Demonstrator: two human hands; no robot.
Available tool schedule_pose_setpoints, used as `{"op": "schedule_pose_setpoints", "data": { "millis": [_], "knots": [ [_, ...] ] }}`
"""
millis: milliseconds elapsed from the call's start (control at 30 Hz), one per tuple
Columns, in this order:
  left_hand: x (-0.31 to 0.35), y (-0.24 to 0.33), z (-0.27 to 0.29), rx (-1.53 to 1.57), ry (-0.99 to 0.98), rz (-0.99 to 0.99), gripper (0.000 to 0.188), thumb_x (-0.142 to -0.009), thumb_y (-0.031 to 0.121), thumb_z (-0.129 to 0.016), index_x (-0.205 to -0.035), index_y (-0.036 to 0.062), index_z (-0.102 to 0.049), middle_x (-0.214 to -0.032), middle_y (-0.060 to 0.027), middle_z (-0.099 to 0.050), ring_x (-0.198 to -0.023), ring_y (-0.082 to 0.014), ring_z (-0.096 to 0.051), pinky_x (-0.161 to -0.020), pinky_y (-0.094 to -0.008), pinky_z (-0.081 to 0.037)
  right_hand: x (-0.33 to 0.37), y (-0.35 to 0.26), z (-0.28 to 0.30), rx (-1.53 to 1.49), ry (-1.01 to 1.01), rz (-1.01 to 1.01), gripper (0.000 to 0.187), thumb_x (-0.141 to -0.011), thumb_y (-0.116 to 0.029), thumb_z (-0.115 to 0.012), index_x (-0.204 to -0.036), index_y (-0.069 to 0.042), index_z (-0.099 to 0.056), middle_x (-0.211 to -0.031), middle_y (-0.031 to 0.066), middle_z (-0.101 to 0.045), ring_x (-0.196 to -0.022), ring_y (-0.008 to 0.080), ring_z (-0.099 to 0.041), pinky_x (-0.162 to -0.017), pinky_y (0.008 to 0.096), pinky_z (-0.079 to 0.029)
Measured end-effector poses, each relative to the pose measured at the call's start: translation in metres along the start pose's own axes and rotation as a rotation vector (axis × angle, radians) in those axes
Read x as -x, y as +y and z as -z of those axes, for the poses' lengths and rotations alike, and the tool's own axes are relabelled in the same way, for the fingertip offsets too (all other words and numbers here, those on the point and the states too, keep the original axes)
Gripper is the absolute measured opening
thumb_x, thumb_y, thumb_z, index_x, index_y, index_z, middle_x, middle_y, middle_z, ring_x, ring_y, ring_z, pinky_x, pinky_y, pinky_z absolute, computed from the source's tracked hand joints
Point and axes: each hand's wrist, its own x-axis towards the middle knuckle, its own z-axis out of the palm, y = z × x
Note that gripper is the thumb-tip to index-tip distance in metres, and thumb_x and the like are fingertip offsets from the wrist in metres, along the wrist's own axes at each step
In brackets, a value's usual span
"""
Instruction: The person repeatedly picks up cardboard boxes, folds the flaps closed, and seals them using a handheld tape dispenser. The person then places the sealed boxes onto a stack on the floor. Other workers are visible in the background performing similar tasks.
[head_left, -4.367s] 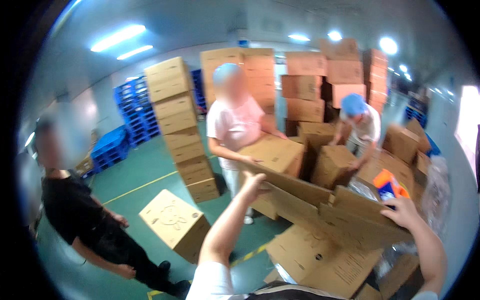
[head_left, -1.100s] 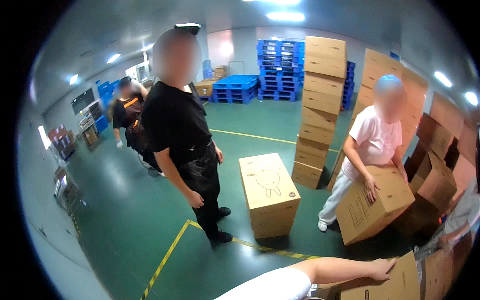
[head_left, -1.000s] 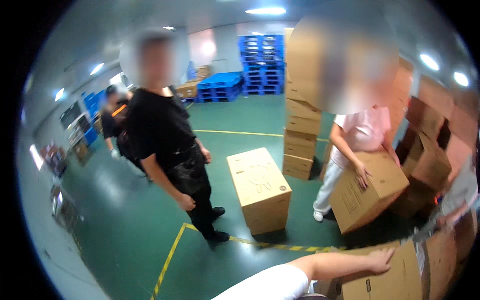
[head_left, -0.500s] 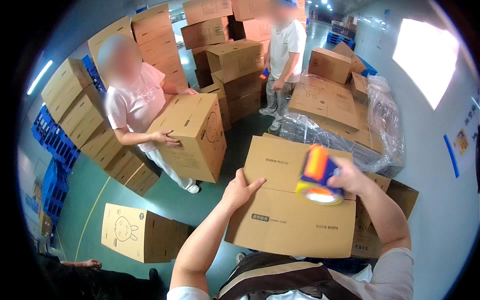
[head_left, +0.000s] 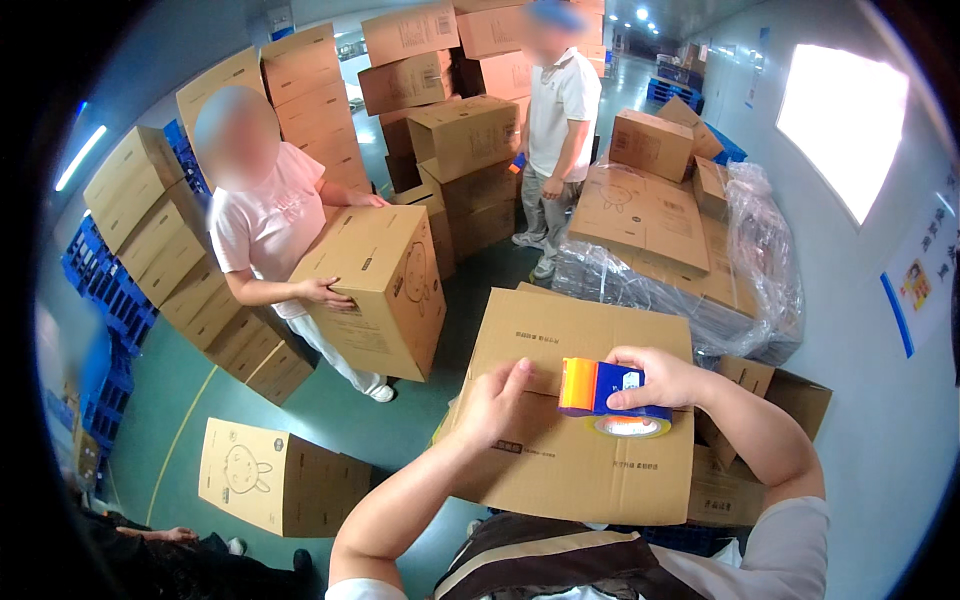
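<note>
Taping seemed the step — right hand [head_left: 655, 380] clasped around the tape dispenser [head_left: 582, 386] over the nearest carton [head_left: 570, 478], left hand [head_left: 484, 408] at its flaps [head_left: 600, 330], grip unclear — and the next move called for flush edges.

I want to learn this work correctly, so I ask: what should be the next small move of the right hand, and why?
Perhaps the right hand should press the tape dispenser onto the seam of the carton: its flaps lie closed, the hand grips the dispenser over this seam, and the left hand is just left of the dispenser.
</note>
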Motion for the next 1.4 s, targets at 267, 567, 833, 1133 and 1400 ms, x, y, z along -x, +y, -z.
{"op": "schedule_pose_setpoints", "data": {
  "millis": [267, 567, 833, 1133, 1400],
  "knots": [
    [0.014, 0.043, -0.012, 0.584, -0.203, 0.402, 0.03, -0.09, 0.027, -0.049, -0.107, 0.0039, -0.057, -0.096, -0.0063, -0.061, -0.09, -0.0147, -0.058, -0.08, -0.0276, -0.048, -0.002, -0.008, -0.004, 0.079, 0.015, -0.01, 0.046, -0.072, -0.028, -0.072, -0.106, -0.003, -0.052, -0.096, 0.0049, -0.057, -0.089, 0.0122, -0.053, -0.078, 0.0268, -0.043],
    [0.008, 0.024, -0.014, 0.618, -0.081, 0.474, 0.015, -0.085, 0.018, -0.056, -0.093, 0.005, -0.06, -0.083, -0.0053, -0.063, -0.073, -0.0138, -0.061, -0.067, -0.0265, -0.052, 0.002, -0.021, -0.002, 0.116, -0.044, 0.021, 0.052, -0.074, -0.032, -0.069, -0.112, -0.001, -0.051, -0.097, 0.0086, -0.059, -0.09, 0.0164, -0.055, -0.08, 0.0289, -0.043],
    [0.004, 0.003, 0.113, 0.387, 0.332, 0.383, 0.013, -0.085, 0.012, -0.056, -0.086, -0.0006, -0.059, -0.078, -0.0083, -0.062, -0.072, -0.0164, -0.061, -0.065, -0.0274, -0.052, -0.008, -0.036, 0.005, 0.366, -0.065, -0.166, 0.049, -0.074, -0.044, -0.065, -0.1, -0.003, -0.061, -0.089, 0.0109, -0.064, -0.081, 0.0179, -0.06, -0.074, 0.0296, -0.046],
    [-0.011, 0.017, 0.143, 0.24, 0.265, 0.325, 0.02, -0.082, 0.022, -0.063, -0.084, 0.0054, -0.052, -0.074, -0.0025, -0.056, -0.069, -0.0125, -0.057, -0.068, -0.0287, -0.051, -0.025, -0.043, 0.003, 0.435, -0.081, -0.312, 0.054, -0.069, -0.049, -0.067, -0.097, -0.003, -0.063, -0.088, 0.0111, -0.065, -0.08, 0.0193, -0.061, -0.073, 0.0299, -0.047],
    [-0.034, -0.009, 0.081, 0.825, 0.038, 0.151, 0.016, -0.087, 0.032, -0.051, -0.082, 0.0163, -0.05, -0.069, 0.0074, -0.052, -0.066, -0.0085, -0.05, -0.073, -0.0318, -0.04, -0.002, -0.032, 0.002, 0.288, 0.04, -0.202, 0.049, -0.071, -0.038, -0.071, -0.103, -0.002, -0.061, -0.09, 0.0102, -0.065, -0.082, 0.0166, -0.059, -0.076, 0.0279, -0.045]
  ]
}}
